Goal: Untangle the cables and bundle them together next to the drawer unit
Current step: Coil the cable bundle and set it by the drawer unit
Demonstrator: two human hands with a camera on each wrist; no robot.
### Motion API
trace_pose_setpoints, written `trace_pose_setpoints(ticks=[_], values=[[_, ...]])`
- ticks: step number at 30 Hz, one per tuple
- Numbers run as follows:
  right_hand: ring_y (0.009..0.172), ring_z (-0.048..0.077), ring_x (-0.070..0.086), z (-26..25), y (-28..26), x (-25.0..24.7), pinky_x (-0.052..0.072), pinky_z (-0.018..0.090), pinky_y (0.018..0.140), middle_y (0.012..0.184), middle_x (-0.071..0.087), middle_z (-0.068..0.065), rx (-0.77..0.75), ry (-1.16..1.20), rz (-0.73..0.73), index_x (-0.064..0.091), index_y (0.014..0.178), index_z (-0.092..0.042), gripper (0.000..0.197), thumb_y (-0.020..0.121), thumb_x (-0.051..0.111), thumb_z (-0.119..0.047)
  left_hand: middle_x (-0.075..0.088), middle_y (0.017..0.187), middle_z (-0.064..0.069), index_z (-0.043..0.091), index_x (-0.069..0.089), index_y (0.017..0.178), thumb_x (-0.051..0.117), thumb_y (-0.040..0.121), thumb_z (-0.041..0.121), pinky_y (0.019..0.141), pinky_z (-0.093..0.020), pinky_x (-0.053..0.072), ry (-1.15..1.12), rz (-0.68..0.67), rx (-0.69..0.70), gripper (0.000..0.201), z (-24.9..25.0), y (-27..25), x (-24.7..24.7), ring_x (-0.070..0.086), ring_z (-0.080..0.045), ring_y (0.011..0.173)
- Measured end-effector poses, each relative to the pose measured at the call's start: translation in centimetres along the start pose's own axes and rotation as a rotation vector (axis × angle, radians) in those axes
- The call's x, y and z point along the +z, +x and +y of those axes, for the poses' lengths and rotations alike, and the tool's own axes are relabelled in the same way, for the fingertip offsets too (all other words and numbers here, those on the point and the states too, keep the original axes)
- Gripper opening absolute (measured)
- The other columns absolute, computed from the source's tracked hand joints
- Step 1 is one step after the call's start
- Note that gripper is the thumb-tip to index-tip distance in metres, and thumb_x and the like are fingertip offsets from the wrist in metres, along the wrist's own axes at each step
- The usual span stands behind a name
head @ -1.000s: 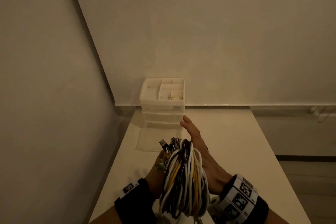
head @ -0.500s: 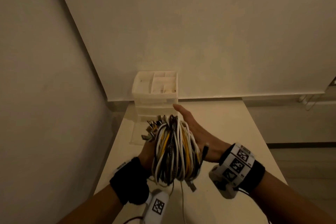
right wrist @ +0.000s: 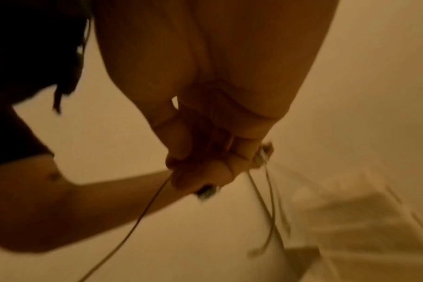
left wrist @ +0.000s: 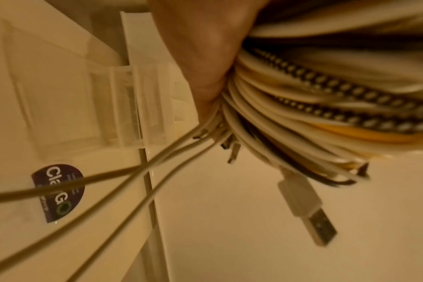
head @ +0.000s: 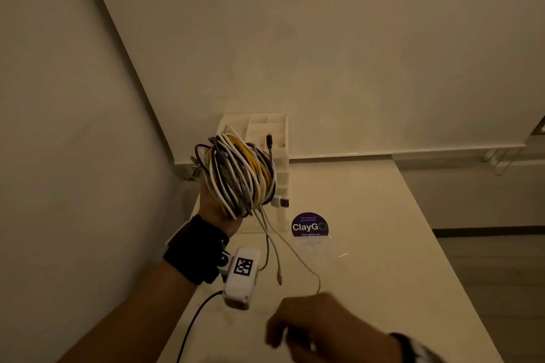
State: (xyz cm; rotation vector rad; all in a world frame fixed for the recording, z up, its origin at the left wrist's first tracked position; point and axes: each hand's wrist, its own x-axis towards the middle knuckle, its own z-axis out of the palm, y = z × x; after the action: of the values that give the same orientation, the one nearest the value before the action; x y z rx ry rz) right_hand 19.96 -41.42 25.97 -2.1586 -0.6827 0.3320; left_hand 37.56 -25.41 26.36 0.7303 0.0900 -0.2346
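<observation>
A thick coil of cables point(head: 241, 174), white, yellow, black and braided, is held up by my left hand point(head: 216, 205), whose fingers are hidden behind it. It hangs in front of the white drawer unit point(head: 265, 127) at the table's far left. In the left wrist view my palm point(left wrist: 205, 47) presses the cable loops point(left wrist: 326, 106), and a white USB plug point(left wrist: 310, 213) dangles. Thin loose cable ends point(head: 275, 247) trail down to my right hand point(head: 312, 324), low and blurred. In the right wrist view its curled fingers point(right wrist: 205, 167) pinch those cable ends point(right wrist: 261, 200).
The cream table point(head: 383, 244) meets a wall on the left and another at the back. A round purple ClayGo sticker point(head: 309, 225) lies on it right of the drawer unit. The white wrist camera point(head: 241, 277) and its black lead hang under my left wrist.
My left hand lifted the coil further away, up in front of the drawer unit. My right hand left the coil's side, dropped back towards me and now pinches the loose ends.
</observation>
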Motion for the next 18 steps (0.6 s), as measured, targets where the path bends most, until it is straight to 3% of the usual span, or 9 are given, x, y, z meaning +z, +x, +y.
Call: trace_pose_setpoints(ticks=[2, 4, 6, 7, 9, 11, 13, 16, 18], values=[[0.091, -0.010, 0.057, 1.8, 2.4, 3.3, 0.049, 0.018, 0.092, 0.119, 0.065, -0.007, 0.080, 0.050, -0.019, 0.057, 0.127, -0.025, 0.034, 0.094, 0.050, -0.017, 0.073, 0.069, 0.000, 0.020, 0.074, 0.077, 0.023, 0.102, 0.044, 0.048, -0.026, 0.055, 0.024, -0.001, 0.032, 0.061, -0.7, 0.1, 0.6, 0.070, -0.014, 0.060], [0.110, -0.001, 0.055, 3.9, 4.7, 5.2, 0.048, 0.027, 0.098, 0.133, 0.055, -0.015, 0.145, 0.173, 0.091, 0.039, 0.140, -0.034, 0.048, 0.095, 0.054, -0.030, 0.072, 0.070, 0.000, 0.022, 0.078, 0.069, 0.022, 0.101, 0.044, 0.052, -0.027, 0.056, 0.028, -0.042, 0.040, 0.068, -1.3, -0.2, 1.1, 0.070, -0.014, 0.063], [0.119, 0.001, 0.051, 4.8, 6.3, 5.5, 0.046, 0.021, 0.097, 0.140, 0.044, -0.019, 0.249, 0.428, 0.261, 0.026, 0.141, -0.037, 0.058, 0.093, 0.059, -0.031, 0.072, 0.067, 0.002, 0.024, 0.078, 0.062, 0.020, 0.101, 0.043, 0.051, -0.025, 0.056, 0.015, -0.108, 0.034, 0.072, -1.7, -0.9, 1.3, 0.070, -0.012, 0.061], [0.120, 0.004, 0.051, 4.8, 6.7, 5.4, 0.047, 0.021, 0.096, 0.143, 0.043, -0.014, 0.270, 0.598, 0.365, 0.027, 0.139, -0.036, 0.059, 0.092, 0.062, -0.028, 0.072, 0.067, 0.003, 0.025, 0.078, 0.061, 0.020, 0.100, 0.043, 0.052, -0.025, 0.056, 0.021, -0.121, 0.032, 0.072, -1.8, -1.4, 1.3, 0.070, -0.011, 0.061], [0.117, 0.011, 0.058, 4.9, 6.9, 4.7, 0.051, 0.034, 0.097, 0.139, 0.052, -0.006, 0.281, 0.901, 0.588, 0.040, 0.128, -0.037, 0.054, 0.083, 0.068, -0.027, 0.074, 0.071, 0.003, 0.026, 0.079, 0.065, 0.023, 0.097, 0.046, 0.055, -0.027, 0.058, 0.038, -0.129, 0.025, 0.067, -1.8, -2.5, 1.6, 0.071, -0.012, 0.065], [0.114, 0.019, 0.062, 4.7, 6.4, 3.8, 0.051, 0.047, 0.097, 0.130, 0.061, -0.002, 0.264, 1.169, 0.780, 0.046, 0.128, -0.028, 0.060, 0.074, 0.071, -0.019, 0.074, 0.073, 0.002, 0.024, 0.077, 0.077, 0.022, 0.099, 0.045, 0.056, -0.026, 0.058, 0.038, -0.055, 0.022, 0.063, -1.8, -2.6, 0.7, 0.071, -0.012, 0.066], [0.115, 0.026, 0.062, 4.3, 5.7, 2.9, 0.048, 0.052, 0.098, 0.125, 0.065, 0.004, 0.205, 1.340, 0.957, 0.050, 0.129, -0.017, 0.056, 0.078, 0.070, -0.008, 0.074, 0.073, 0.003, 0.022, 0.065, 0.093, 0.020, 0.101, 0.045, 0.055, -0.025, 0.058, 0.019, 0.003, 0.013, 0.051, -1.6, -2.8, 0.0, 0.071, -0.012, 0.066], [0.113, 0.027, 0.064, 2.9, 5.2, 1.2, 0.049, 0.048, 0.097, 0.118, 0.069, 0.006, 0.172, 1.304, 1.129, 0.051, 0.124, -0.013, 0.039, 0.086, 0.059, -0.014, 0.074, 0.073, 0.002, 0.021, 0.060, 0.098, 0.021, 0.101, 0.045, 0.054, -0.025, 0.057, 0.031, -0.011, -0.015, 0.046, -2.3, -3.2, -0.7, 0.071, -0.012, 0.066], [0.099, 0.023, 0.069, 2.1, 5.1, 0.1, 0.053, 0.043, 0.089, 0.106, 0.072, 0.007, 0.173, 1.087, 1.141, 0.052, 0.117, -0.009, 0.023, 0.094, 0.051, -0.006, 0.075, 0.077, -0.003, 0.015, 0.060, 0.107, 0.020, 0.102, 0.044, 0.056, -0.029, 0.058, 0.018, -0.001, -0.084, 0.050, -3.0, -3.6, -1.1, 0.072, -0.016, 0.069]])
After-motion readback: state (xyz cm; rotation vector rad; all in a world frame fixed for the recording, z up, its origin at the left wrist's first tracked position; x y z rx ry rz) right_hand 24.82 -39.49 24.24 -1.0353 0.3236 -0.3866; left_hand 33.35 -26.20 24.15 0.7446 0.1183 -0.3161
